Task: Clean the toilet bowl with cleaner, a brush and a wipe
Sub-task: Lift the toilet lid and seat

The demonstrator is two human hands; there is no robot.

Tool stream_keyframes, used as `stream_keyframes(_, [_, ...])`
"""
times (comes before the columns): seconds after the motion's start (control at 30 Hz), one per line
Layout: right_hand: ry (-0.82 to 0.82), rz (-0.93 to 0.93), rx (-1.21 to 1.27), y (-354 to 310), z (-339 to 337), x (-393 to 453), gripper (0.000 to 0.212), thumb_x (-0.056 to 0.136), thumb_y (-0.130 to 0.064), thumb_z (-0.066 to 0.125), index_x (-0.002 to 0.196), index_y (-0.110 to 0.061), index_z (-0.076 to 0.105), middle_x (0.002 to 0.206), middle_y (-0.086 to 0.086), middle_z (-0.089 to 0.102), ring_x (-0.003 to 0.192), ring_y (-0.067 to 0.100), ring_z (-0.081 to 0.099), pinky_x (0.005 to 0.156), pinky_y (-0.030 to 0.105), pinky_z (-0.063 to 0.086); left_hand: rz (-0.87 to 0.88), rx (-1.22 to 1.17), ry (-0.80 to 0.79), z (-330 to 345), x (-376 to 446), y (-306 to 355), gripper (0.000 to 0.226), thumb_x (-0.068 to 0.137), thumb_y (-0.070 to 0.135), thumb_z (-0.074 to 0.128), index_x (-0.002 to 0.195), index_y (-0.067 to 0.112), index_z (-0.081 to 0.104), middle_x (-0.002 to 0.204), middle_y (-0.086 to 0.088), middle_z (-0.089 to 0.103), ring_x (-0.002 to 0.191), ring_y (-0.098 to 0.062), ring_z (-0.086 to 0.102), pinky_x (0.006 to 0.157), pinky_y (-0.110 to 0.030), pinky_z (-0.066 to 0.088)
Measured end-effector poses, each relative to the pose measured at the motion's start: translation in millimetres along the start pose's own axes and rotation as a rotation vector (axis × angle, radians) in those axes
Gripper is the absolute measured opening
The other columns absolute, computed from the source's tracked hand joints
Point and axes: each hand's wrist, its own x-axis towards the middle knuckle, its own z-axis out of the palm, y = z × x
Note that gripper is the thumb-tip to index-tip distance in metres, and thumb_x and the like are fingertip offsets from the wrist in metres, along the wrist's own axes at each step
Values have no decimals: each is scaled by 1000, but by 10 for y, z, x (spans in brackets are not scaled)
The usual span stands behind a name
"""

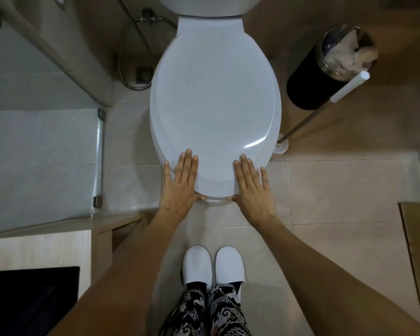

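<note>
A white toilet with its lid (215, 98) down fills the middle of the head view, so the bowl is hidden. My left hand (182, 183) lies flat on the lid's front left edge, fingers spread, thumb tucked under the rim. On the front right edge my right hand (251, 186) rests the same way, thumb under the rim. A toilet brush (325, 106) with a white grip and metal shaft leans in its white holder (280, 144) to the right of the toilet. No cleaner bottle or wipe is in view.
A black waste bin (310, 86) with paper in it stands at the right of the toilet. A spray hose (131, 57) and a floor drain (144, 74) are at the left. A glass shower panel (98, 156) closes the left side. My white slippers (212, 265) stand on the tiled floor.
</note>
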Motion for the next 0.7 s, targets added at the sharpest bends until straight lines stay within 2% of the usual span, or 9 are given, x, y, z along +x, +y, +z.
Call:
stream_keyframes(0.13, [91, -37, -52, 40, 68, -9, 108, 70, -51, 75, 148, -3, 18, 156, 16, 24, 143, 30, 27, 112, 50, 16, 41, 40, 61, 45, -12, 10, 116, 77, 72, 42, 147, -5, -11, 156, -17, 5, 146, -29, 12, 112, -58, 15])
stream_keyframes(0.27, [114, -59, -85, 80, 89, 0, 111, 71, -54, 73, 149, -3, 13, 157, 16, 23, 145, 28, 22, 114, 50, 16, 63, 44, 77, 83, -12, -1, 107, 81, 69, 31, 147, -4, -9, 158, -18, 2, 146, -30, 7, 113, -59, 7])
stream_keyframes(0.37, [139, -71, -105, 85, 64, -17, 108, 73, -50, 74, 149, -2, 14, 156, 16, 25, 144, 29, 26, 113, 50, 17, 86, 24, 105, 67, -6, -29, 106, 82, 69, 31, 147, -4, -8, 157, -18, 3, 145, -31, 6, 113, -58, 3])
stream_keyframes(0.5, [162, -91, -114, 105, -60, -43, 100, 77, -48, 71, 148, -3, 17, 155, 16, 26, 144, 29, 27, 112, 50, 17, 119, 19, 122, -64, -15, -85, 104, 83, 68, 31, 147, -5, -7, 157, -19, 6, 145, -30, 8, 113, -58, 6])
stream_keyframes(0.6, [183, -92, -73, 111, -212, -84, 100, 78, -43, 72, 150, -2, 14, 155, 16, 27, 144, 27, 20, 115, 49, 16, 124, -26, 120, -251, -42, -136, 100, 85, 65, 29, 148, -4, -5, 156, -19, 9, 145, -30, 10, 111, -60, 12])
stream_keyframes(0.7, [189, -69, -25, 109, -453, -120, 98, 83, -41, 66, 152, -4, 8, 157, 14, 24, 145, 26, 14, 117, 49, 11, 120, -83, 124, -530, -80, -201, 88, 89, 59, 19, 148, -3, 2, 156, -18, 16, 144, -29, 16, 111, -58, 18])
